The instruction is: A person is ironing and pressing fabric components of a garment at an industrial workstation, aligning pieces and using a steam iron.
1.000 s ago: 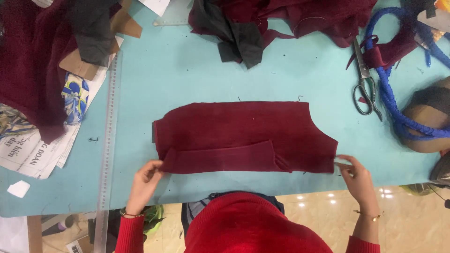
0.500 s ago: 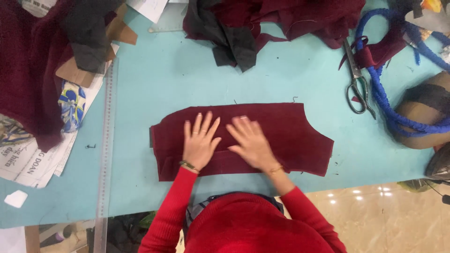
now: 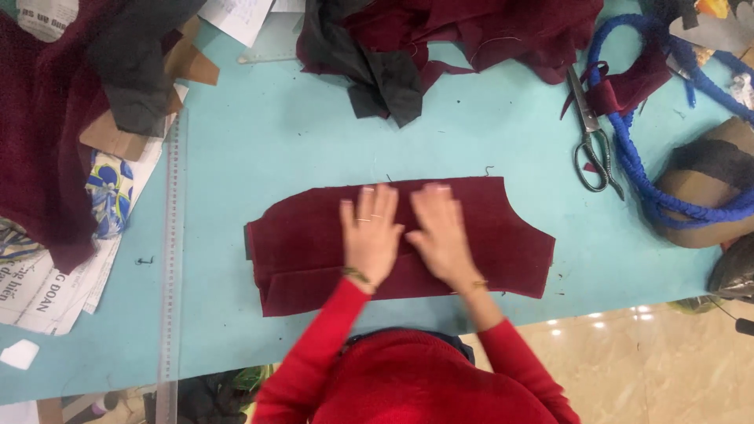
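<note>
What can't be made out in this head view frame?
- Middle of the maroon fabric piece: covered by the left hand and right hand.
- Scissors: blade tips hidden under maroon scraps.
- Clear ruler: markings too small.
- Brown bag: cut off by right edge.

- The person is wearing a bright red long-sleeved top, its knit-looking sleeves reaching down to both wrists.
- The left hand (image 3: pixel 371 233) is wearing a thin ring on one finger and a slim, dark beaded bracelet at the wrist.
- The right hand (image 3: pixel 440 234) is wearing a fine gold-coloured bracelet just above the red cuff.
- A rounded red covering in the same colour is filling the near edge of the view, hiding the head.
</note>
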